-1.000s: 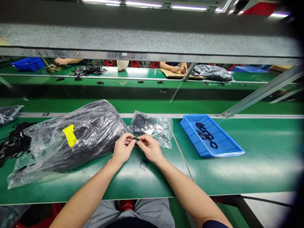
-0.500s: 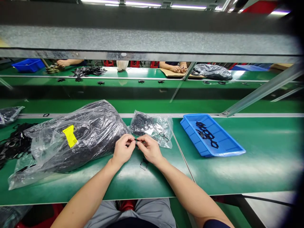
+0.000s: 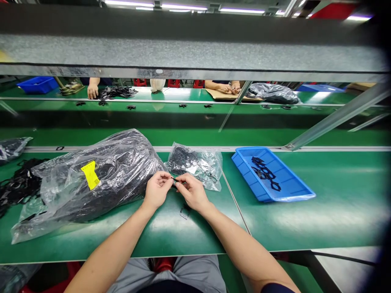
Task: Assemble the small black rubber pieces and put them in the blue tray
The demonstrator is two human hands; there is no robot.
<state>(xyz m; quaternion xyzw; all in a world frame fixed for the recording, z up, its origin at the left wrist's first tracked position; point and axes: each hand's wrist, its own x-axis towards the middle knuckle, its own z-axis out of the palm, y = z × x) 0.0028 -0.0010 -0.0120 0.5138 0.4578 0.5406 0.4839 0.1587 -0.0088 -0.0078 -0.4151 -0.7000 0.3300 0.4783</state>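
Observation:
Between the fingertips of both hands is a small black part (image 3: 174, 180), mostly hidden by the fingers. My left hand (image 3: 158, 188) pinches its left end, and my right hand (image 3: 193, 190) pinches the right end. Below them, a thin frame-like piece (image 3: 184, 213) lies flat on the green bench. Just beyond the hands rests a clear plastic bag (image 3: 215, 162) of black ring-shaped parts. A larger clear bag (image 3: 122, 179), full of black parts and bearing a yellow tag (image 3: 91, 175), lies close by my left hand.
A blue tray (image 3: 293, 185) holding several black frame parts (image 3: 264, 173) stands to the right. At far left is a heap of loose black parts (image 3: 18, 187). A metal shelf beam (image 3: 195, 57) crosses overhead. Across the belt, co-workers' hands (image 3: 93, 88) handle parts.
My left hand has shifted slightly left and its fingers have loosened a little, showing more of the black part. Across the belt, a co-worker's hand has moved right to the black pile.

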